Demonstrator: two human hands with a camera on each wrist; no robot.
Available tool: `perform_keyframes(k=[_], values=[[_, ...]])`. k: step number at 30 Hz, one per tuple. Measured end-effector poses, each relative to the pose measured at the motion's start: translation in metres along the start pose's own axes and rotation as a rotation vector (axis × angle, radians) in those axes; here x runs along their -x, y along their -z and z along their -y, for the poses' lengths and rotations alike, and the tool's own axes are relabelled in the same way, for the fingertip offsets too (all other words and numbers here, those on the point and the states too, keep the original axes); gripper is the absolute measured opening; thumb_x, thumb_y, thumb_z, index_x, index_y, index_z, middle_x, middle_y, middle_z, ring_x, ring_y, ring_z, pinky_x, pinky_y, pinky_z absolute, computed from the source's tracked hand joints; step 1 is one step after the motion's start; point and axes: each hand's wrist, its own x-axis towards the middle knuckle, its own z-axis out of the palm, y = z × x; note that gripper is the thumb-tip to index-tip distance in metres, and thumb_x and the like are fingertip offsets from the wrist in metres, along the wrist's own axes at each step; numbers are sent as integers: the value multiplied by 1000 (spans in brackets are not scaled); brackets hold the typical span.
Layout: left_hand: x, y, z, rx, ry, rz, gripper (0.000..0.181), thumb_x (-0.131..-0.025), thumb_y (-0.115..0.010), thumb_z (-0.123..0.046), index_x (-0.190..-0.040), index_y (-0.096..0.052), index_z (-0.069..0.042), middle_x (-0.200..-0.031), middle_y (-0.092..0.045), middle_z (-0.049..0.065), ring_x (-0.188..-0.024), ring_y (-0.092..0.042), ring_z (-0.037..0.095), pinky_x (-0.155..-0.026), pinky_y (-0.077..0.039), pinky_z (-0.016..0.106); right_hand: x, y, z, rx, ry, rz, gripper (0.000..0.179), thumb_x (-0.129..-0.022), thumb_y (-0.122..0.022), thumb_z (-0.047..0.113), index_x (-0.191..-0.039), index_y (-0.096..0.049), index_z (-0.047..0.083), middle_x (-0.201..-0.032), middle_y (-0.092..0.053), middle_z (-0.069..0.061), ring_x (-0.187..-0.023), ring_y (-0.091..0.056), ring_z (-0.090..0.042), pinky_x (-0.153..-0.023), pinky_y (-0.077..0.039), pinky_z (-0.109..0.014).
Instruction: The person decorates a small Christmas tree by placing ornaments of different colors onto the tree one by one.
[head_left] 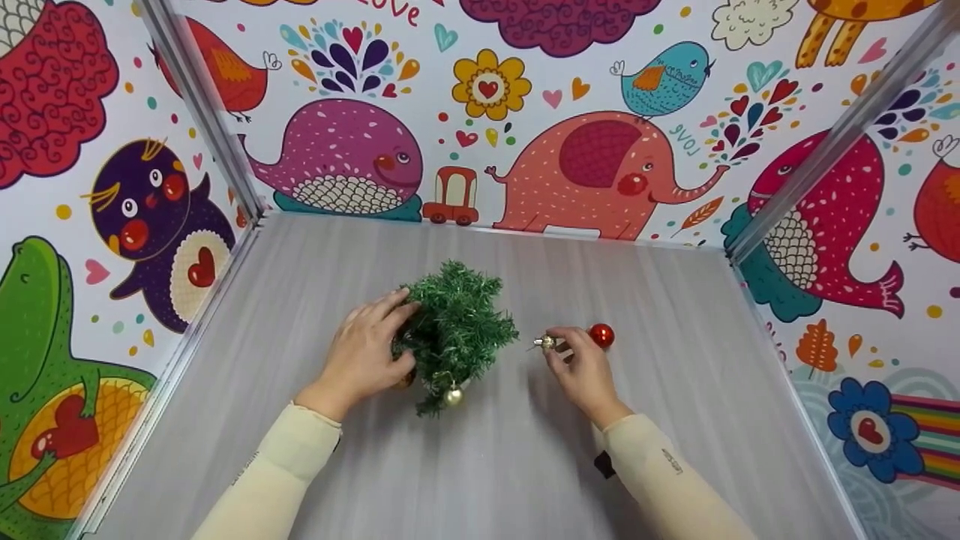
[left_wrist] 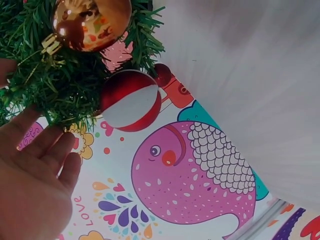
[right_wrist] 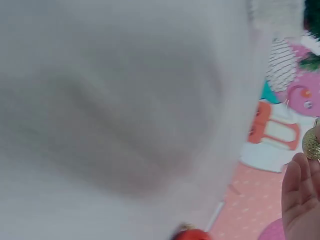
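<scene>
A small artificial Christmas tree (head_left: 461, 319) with green tinsel-like needles is in the middle of the table in the head view. My left hand (head_left: 367, 349) grips it from the left, fingertips in among the branches and thumb nearer me. A pale gold ball (head_left: 453, 394) hangs on the tree's near side. The left wrist view shows a shiny copper-gold ball (left_wrist: 92, 22) and a red-and-white ball (left_wrist: 131, 100) among the needles. Right of the tree, my right hand (head_left: 585, 375) pinches a glittery gold Christmas ball (right_wrist: 311, 144) between thumb and fingers, its cap pointing toward the tree.
A shiny red ball (head_left: 601, 335) lies on the grey table (head_left: 660, 300) just beyond my right hand. Walls (head_left: 450, 180) printed with cartoon animals enclose the table at the back and both sides, with metal rails (head_left: 817, 180) at the corners.
</scene>
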Motion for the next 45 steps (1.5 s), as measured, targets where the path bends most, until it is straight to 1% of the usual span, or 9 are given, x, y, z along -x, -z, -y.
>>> perform_keyframes(k=[5,10,12,18,27,33,36,39,45], values=[[0,0,-2,-17,-7,-1,62,-77,-68,-19,-137,-59,-10,-149,-47,12,-133,-46,33,-109,-34,52,2,11,20,-58,101,-25,30,-84,-77,2,-112,-69,8,-102,-67,0,-85,-66,-13,-65,-58,-35],[0,0,-3,-26,-3,3,59,-78,-67,-19,-136,-60,-9,-149,-46,12,-134,-46,32,-109,-34,51,7,18,37,-105,165,-29,30,-85,-77,5,-114,-69,11,-103,-66,4,-84,-66,-15,-65,-57,-35],[0,1,-3,-30,-4,5,59,-78,-67,-19,-136,-60,-9,-149,-46,13,-134,-46,32,-109,-34,51,8,20,45,-124,182,-27,30,-86,-76,5,-115,-69,12,-103,-66,4,-84,-66,-16,-65,-57,-34],[0,1,-3,-33,-9,-1,60,-77,-66,-19,-136,-60,-9,-149,-47,13,-134,-46,32,-109,-34,50,10,22,70,-200,230,-23,32,-85,-76,2,-115,-68,8,-102,-67,-3,-83,-66,-23,-64,-57,-41],[-1,-1,-5,-55,-24,-18,58,-77,-66,-20,-134,-61,-9,-148,-48,14,-133,-46,32,-108,-35,49,7,30,121,-275,286,-30,32,-79,-74,-12,-108,-66,-5,-98,-67,-14,-78,-66,-27,-61,-55,-44],[0,-4,-5,-63,-42,-40,57,-78,-67,-21,-133,-62,-9,-147,-48,14,-133,-47,33,-108,-35,50,5,29,129,-287,340,-55,34,-76,-75,-13,-108,-67,-4,-97,-68,-12,-77,-65,-24,-60,-55,-40],[0,-4,-7,-70,-53,-59,57,-78,-66,-22,-133,-62,-9,-147,-49,14,-133,-46,32,-109,-34,48,4,28,131,-302,344,-59,34,-75,-75,-14,-107,-67,-5,-97,-68,-13,-77,-65,-24,-59,-55,-40],[0,-4,-10,-80,-76,-102,55,-77,-67,-23,-130,-63,-9,-144,-51,14,-132,-48,31,-108,-35,48,3,29,137,-325,349,-57,34,-74,-75,-16,-106,-66,-7,-97,-68,-16,-76,-66,-25,-57,-55,-43],[-1,-4,-18,-73,-156,-250,45,-75,-73,-22,-119,-69,-9,-126,-63,13,-114,-59,32,-101,-42,48,1,28,142,-347,351,-47,33,-75,-75,-16,-105,-66,-8,-96,-67,-17,-75,-66,-29,-56,-55,-45]])
